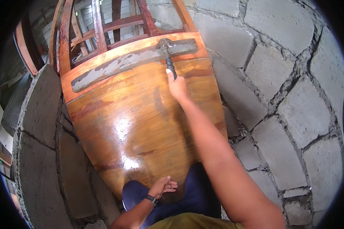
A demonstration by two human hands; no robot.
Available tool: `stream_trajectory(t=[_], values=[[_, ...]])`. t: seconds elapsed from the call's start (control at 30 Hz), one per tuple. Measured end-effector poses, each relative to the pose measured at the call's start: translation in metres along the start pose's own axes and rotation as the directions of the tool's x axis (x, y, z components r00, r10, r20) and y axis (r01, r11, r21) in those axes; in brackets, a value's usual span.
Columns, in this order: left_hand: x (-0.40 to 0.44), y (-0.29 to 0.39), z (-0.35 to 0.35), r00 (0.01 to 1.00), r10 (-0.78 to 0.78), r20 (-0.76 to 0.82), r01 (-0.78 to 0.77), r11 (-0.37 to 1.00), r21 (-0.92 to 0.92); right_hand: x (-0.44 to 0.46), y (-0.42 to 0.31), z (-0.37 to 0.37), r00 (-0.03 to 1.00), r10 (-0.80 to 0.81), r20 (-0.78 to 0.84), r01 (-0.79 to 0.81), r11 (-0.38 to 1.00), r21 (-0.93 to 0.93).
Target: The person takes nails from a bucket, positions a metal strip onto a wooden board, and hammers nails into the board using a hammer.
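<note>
My right hand [177, 86] is stretched far forward, wrapped round the black grip of a hammer [169, 61]. The hammer's metal head lies on a long board [116, 68] with worn grey paint, near its right end. That board sits across the far part of a brown, glossy plywood panel [141, 110]. Close to my lap, my left hand [163, 187] hovers over the panel's near edge with its fingers curled together. Anything inside those fingers is too small to make out. A dark watch [151, 199] circles the left wrist.
Rough concrete block walls rise on the right [269, 68] and on the left [38, 164]. Beyond the panel stands a reddish-brown wooden frame [114, 24] with upright slats. Corrugated metal [17, 103] shows at the far left. My knees [132, 191] are at the panel's near end.
</note>
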State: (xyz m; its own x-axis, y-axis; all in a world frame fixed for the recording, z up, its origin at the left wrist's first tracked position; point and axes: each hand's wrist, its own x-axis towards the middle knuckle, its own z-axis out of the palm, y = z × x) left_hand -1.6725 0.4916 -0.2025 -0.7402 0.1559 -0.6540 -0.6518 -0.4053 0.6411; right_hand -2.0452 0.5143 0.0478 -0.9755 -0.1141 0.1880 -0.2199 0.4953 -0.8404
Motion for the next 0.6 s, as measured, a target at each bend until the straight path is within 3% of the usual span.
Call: stream_trajectory(t=[0.07,0.1,0.33,0.47,0.6], values=[[-0.012,0.008,0.005,0.996,0.077,-0.043,-0.088,0.932,-0.351,-0.003,-0.002,-0.002,1.000,-0.006,0.011,0.006,1.000,0.005],[-0.013,0.007,0.002,0.992,0.123,-0.039,-0.128,0.896,-0.426,-0.007,-0.005,-0.004,1.000,0.005,0.006,-0.005,1.000,0.003],[-0.022,0.027,-0.020,0.924,0.376,0.072,-0.299,0.827,-0.476,0.001,0.002,0.008,1.000,0.014,0.009,-0.015,0.999,0.038],[-0.041,0.050,-0.005,0.921,0.390,-0.010,-0.361,0.843,-0.399,-0.005,0.000,0.007,0.997,-0.035,-0.075,0.040,0.997,0.067],[-0.045,0.057,0.001,0.920,0.389,0.048,-0.335,0.844,-0.418,-0.003,0.000,0.004,0.999,0.029,0.021,-0.031,0.997,0.073]])
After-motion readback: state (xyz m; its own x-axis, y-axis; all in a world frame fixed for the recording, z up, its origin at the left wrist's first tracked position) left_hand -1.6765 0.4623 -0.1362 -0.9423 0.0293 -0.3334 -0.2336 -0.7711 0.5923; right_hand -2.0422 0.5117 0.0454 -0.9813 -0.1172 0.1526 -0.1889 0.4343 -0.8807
